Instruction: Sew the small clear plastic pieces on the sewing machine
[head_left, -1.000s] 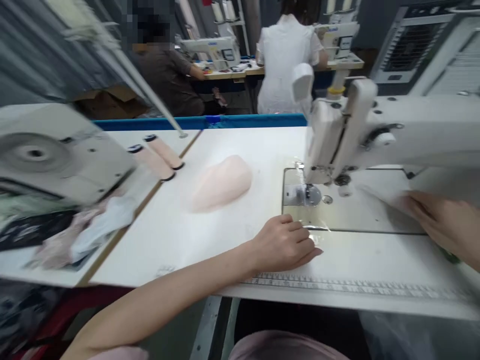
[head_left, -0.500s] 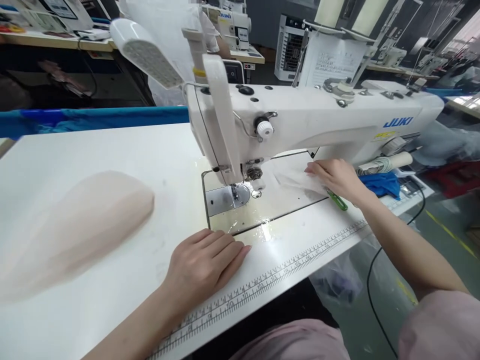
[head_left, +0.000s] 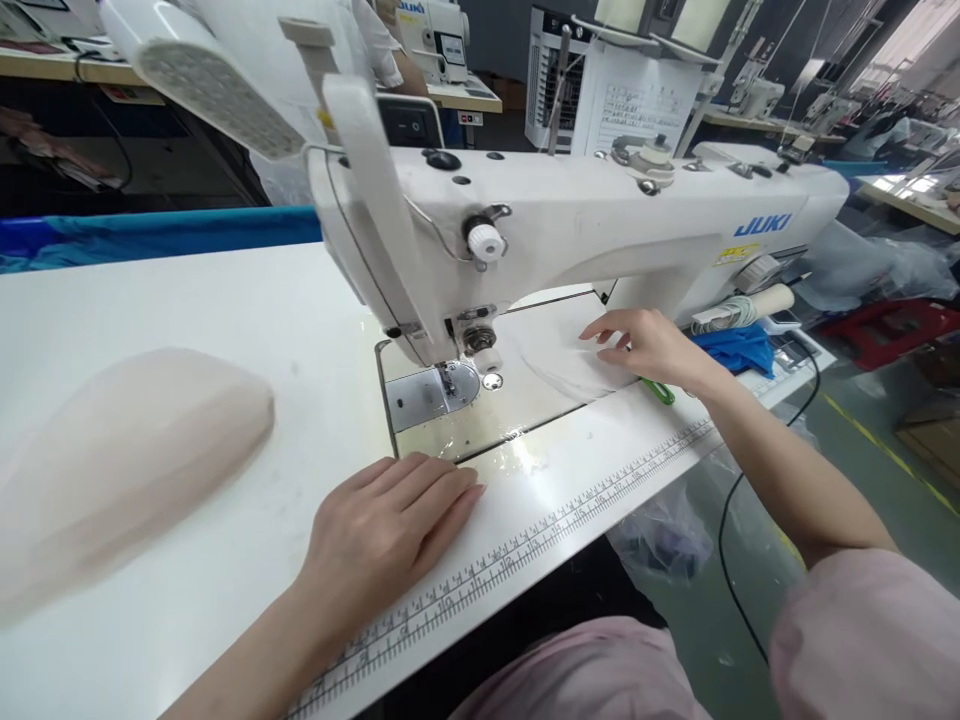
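Note:
My left hand (head_left: 394, 520) rests palm down on the white table, fingers stretched out by the front edge of the machine bed. My right hand (head_left: 649, 345) hovers under the arm of the white sewing machine (head_left: 585, 215), its fingers apart with nothing between them. Below its fingertips, a sheer white piece of fabric (head_left: 559, 372) lies on the bed; whether they touch it I cannot tell. A green-handled tool (head_left: 658, 391), partly hidden by that hand, sits beside it. The needle area (head_left: 450, 385) has no cloth under it. Sheer beige fabric (head_left: 150, 440) lies on the table at left.
A printed ruler (head_left: 510, 560) runs along the table's front edge. Right of my right hand are blue cloth (head_left: 739, 350) and a thread cone (head_left: 769, 300). A black cable (head_left: 724, 540) hangs at the right. Behind the machine is a co-worker's arm (head_left: 409, 72).
My right hand's fingers have loosened from the sheer white fabric and spread apart. The left hand stays flat on the table. The whole view has shifted, so things appear further left.

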